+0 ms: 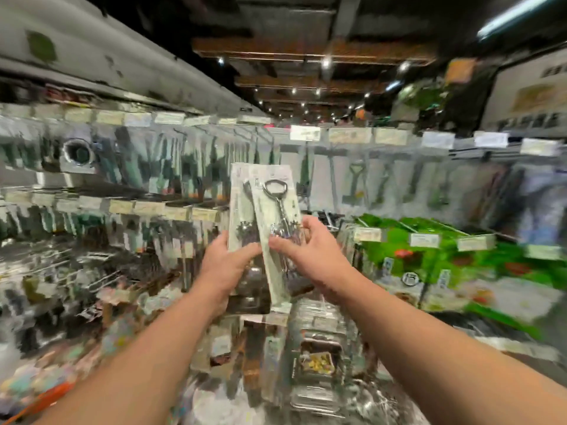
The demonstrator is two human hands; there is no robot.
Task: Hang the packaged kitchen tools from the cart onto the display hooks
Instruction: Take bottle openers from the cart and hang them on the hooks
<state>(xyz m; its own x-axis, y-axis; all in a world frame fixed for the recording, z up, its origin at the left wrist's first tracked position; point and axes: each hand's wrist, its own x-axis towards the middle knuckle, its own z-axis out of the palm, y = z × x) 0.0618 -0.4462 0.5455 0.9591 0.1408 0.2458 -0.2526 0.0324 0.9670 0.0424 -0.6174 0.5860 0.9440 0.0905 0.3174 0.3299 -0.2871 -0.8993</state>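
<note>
Packs (270, 222) are light, stiff, slick cards; we pinch their lower edges, left hand (228, 265) and right hand (310, 250) each gripping one.

Two carded packages held upright side by side, in front of the display wall, both raised at about the level of the second row of hooks. Front package (277, 228): long pale backing card under clear plastic, a metal corkscrew with a bottle-opener ring at its top; card tilts slightly, top leaning left, its lower end reaching below the hands. Rear package (241, 207): similar pale card, partly overlapped on its right edge by the front one; dark tool inside, too blurred to identify. Display hooks (190, 134) run along the rail above, crowded with hanging packs.
</note>
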